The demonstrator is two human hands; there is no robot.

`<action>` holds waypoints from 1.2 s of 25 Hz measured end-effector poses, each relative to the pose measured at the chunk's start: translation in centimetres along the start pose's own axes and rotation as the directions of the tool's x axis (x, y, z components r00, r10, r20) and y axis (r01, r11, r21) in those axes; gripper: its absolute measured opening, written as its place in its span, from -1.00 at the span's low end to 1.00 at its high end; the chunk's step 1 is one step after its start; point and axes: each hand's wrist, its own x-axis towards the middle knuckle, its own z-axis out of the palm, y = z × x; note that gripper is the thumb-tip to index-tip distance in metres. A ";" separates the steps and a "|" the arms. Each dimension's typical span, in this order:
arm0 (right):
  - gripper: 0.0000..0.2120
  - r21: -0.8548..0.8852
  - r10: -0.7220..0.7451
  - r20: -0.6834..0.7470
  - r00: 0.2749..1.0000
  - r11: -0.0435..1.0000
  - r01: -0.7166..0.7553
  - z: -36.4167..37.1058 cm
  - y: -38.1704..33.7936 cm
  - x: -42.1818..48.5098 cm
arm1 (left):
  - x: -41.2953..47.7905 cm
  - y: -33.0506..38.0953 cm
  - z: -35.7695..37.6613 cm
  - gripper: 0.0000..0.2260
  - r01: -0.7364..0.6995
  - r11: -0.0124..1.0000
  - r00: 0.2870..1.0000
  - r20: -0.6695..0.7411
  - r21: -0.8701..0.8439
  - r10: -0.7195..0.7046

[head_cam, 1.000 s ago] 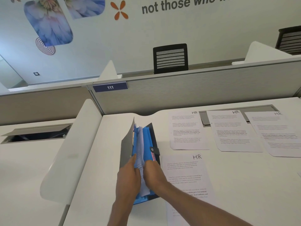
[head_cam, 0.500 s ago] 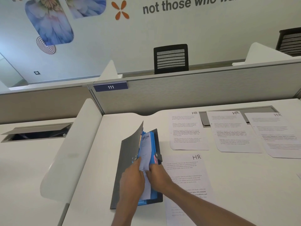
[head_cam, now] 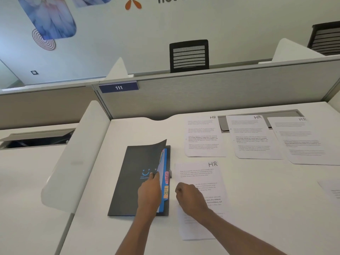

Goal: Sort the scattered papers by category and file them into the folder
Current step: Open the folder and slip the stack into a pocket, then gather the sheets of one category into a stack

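Hands: left hand [head_cam: 149, 192] flat on folder [head_cam: 128, 181] over blue dividers [head_cam: 165, 159], right hand [head_cam: 191, 197] curled, empty, on HR sheet [head_cam: 200, 173]

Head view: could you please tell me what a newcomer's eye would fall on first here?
The dark folder lies at centre, its cover part-lifted under the left hand, baring a blue divider with an ADMIN tab and an HR tab. Right of it, the right hand, fingers curled, is over the near sheet headed HR. Three more HR sheets lie in a row behind.
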 end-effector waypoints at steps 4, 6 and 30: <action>-0.80 -0.095 -0.008 -0.055 0.998 0.995 0.003 -1.4 3.5 -1.8 | -0.7 0.9 1.6 -0.48 -0.037 0.998 0.999 0.019 0.049 0.036; -0.81 -0.144 -0.012 -0.081 0.997 0.990 0.000 -2.1 5.4 -2.5 | -0.8 1.2 2.3 -0.47 -0.022 0.999 1.000 0.022 0.043 0.021; -0.89 0.182 0.436 -0.466 0.770 0.899 -0.399 -16.9 32.3 -12.1 | -11.7 35.8 12.2 -0.48 -0.553 0.789 0.818 0.005 -0.268 0.575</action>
